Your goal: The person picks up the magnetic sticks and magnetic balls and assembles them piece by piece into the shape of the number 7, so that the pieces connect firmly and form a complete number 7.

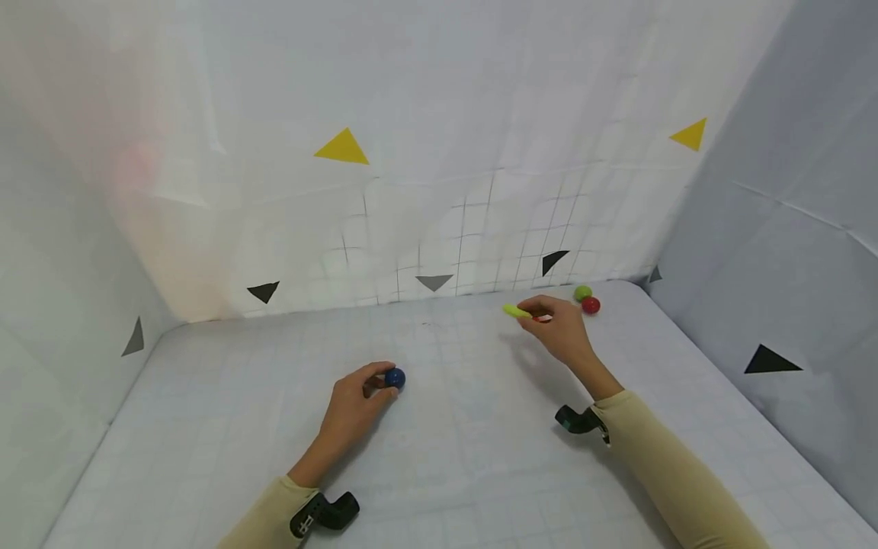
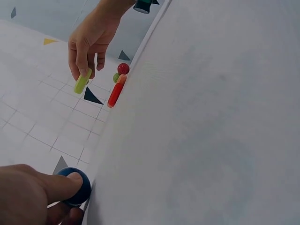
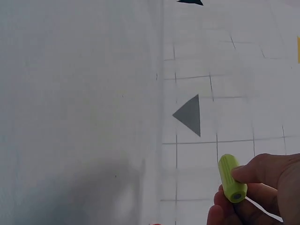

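My left hand (image 1: 353,404) pinches a glossy blue ball (image 1: 395,378) between thumb and fingers, low over the white tabletop. In the left wrist view the thumb lies across the blue ball (image 2: 77,186). Farther back and to the right, my right hand (image 1: 559,329) holds a short yellow-green ribbed cylinder (image 3: 230,178) above the table, its end showing a grey round spot. A red stick-like thing (image 2: 117,91) with a paler end lies on the table near that hand; in the head view the fingers partly cover it.
A red ball (image 1: 591,305) and a green ball (image 1: 582,293) sit together at the back right of the table, beyond the right hand. White sheets wall in the back and sides, marked with yellow triangles (image 1: 343,147) and black ones (image 1: 771,361).
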Available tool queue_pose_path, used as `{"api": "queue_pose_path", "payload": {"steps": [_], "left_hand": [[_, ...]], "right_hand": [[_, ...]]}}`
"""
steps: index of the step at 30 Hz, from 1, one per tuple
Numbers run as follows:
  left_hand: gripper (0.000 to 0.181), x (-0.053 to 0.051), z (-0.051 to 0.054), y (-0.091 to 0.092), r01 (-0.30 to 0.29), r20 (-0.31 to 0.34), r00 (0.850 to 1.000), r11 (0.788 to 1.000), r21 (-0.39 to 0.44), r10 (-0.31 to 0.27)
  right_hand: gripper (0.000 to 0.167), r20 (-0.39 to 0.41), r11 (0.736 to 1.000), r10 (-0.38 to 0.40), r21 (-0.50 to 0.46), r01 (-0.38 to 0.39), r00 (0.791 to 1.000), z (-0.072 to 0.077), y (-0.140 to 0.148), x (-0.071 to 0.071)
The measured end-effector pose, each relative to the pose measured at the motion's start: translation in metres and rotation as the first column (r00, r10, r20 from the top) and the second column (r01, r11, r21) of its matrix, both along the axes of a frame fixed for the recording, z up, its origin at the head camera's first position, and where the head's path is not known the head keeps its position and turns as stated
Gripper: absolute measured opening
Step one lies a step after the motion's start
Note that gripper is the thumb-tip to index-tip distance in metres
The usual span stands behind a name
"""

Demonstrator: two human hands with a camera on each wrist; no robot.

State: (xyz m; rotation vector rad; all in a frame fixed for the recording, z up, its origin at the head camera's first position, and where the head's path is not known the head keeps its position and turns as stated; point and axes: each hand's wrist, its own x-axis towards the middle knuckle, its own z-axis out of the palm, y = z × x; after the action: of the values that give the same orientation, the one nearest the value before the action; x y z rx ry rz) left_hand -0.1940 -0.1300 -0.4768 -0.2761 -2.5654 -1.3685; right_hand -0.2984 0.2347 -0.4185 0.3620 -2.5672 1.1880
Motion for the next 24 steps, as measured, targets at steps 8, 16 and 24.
{"api": "queue_pose_path", "payload": {"steps": [8,16,24], "left_hand": [[0.038,-0.002,0.0,-0.001,0.01,0.016,1.0,1.0,0.022,-0.011],[0.039,-0.002,-0.002,-0.002,0.003,0.029,1.0,1.0,0.029,-0.004],[0.04,-0.002,-0.003,-0.002,0.013,0.019,1.0,0.999,0.032,-0.014]], "right_hand": [[0.02,-0.032,0.993,0.118,0.012,-0.118,0.992,-0.008,-0.028,0.01],[0.022,-0.023,0.981,0.191,-0.018,-0.192,0.981,-0.012,-0.051,0.02],[0.021,-0.003,0.965,0.262,-0.011,-0.262,0.965,-0.021,-0.069,0.028]]}}
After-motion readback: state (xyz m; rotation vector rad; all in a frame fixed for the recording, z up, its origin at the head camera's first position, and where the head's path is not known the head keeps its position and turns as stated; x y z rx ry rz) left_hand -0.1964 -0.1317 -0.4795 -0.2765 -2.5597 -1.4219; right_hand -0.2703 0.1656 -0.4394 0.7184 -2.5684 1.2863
